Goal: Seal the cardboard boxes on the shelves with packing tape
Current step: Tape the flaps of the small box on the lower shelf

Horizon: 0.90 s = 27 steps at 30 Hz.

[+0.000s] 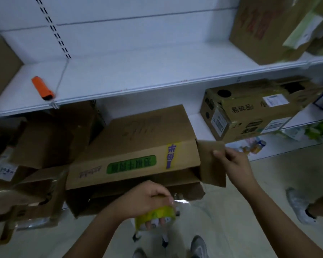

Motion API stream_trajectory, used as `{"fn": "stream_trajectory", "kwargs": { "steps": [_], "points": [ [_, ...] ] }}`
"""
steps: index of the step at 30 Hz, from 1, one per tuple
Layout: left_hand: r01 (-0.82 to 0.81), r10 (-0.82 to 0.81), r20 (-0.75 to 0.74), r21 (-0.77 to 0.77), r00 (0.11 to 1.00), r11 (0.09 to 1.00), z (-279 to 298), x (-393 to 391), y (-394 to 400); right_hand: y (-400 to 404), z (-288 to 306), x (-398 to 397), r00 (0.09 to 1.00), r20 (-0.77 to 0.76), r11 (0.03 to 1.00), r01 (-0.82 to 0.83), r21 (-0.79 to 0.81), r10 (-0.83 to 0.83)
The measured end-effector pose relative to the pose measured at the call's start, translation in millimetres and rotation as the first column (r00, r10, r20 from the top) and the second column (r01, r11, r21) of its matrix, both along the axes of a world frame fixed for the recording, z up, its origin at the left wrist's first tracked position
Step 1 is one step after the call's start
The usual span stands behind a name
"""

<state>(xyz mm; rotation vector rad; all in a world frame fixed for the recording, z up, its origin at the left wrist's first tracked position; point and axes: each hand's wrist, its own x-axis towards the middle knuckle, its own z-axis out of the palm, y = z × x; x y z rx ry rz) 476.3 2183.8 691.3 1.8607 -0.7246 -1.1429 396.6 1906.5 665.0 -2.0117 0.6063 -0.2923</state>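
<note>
A large brown cardboard box (138, 146) with a green label lies on the low shelf in front of me, its front flaps loose. My right hand (231, 162) pinches the box's right end flap (211, 164) and holds it out. My left hand (147, 200) grips a roll of yellow-green packing tape (157, 216) just below the box's front edge, with a clear strip of tape (181, 202) sticking out to the right.
An orange utility knife (42, 88) lies on the white upper shelf (129, 75). More boxes stand at the left (41, 146), the right (250, 112) and the upper right (259, 28). Another person's shoe (298, 207) is on the floor at the right.
</note>
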Motion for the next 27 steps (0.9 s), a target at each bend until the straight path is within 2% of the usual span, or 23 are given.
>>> {"fn": "stream_trajectory", "kwargs": {
  "steps": [3, 8, 10, 13, 16, 21, 27],
  "points": [
    [-0.064, 0.064, -0.006, -0.121, 0.998, 0.991, 48, 7, 11, 6, 53, 18, 0.975, 0.154, 0.986, 0.152, 0.068, -0.161],
    [-0.257, 0.265, 0.003, -0.241, 0.964, 0.936, 102, 26, 29, -6, 93, 39, 0.966, 0.163, 0.974, 0.177, 0.145, -0.2],
    [-0.316, 0.341, 0.053, -0.27, 0.938, 0.91, 111, 33, 33, -18, 98, 51, 0.97, 0.103, 0.975, 0.219, 0.042, -0.222],
    [-0.399, 0.447, 0.092, -0.319, 0.89, 0.859, 111, 42, 37, -30, 94, 67, 0.957, -0.018, 0.929, 0.277, -0.244, -0.29],
    [-0.444, 0.505, 0.133, -0.323, 0.853, 0.836, 107, 54, 40, -28, 83, 76, 0.944, -0.019, 0.865, 0.292, -0.408, -0.328],
    [-0.43, 0.496, 0.146, -0.334, 0.856, 0.839, 100, 75, 54, -7, 81, 87, 0.928, -0.028, 0.819, 0.314, -0.481, -0.373],
    [-0.37, 0.43, 0.141, -0.321, 0.892, 0.872, 90, 88, 70, 13, 91, 96, 0.897, -0.178, 0.852, 0.3, -0.429, -0.405]
  ]
}}
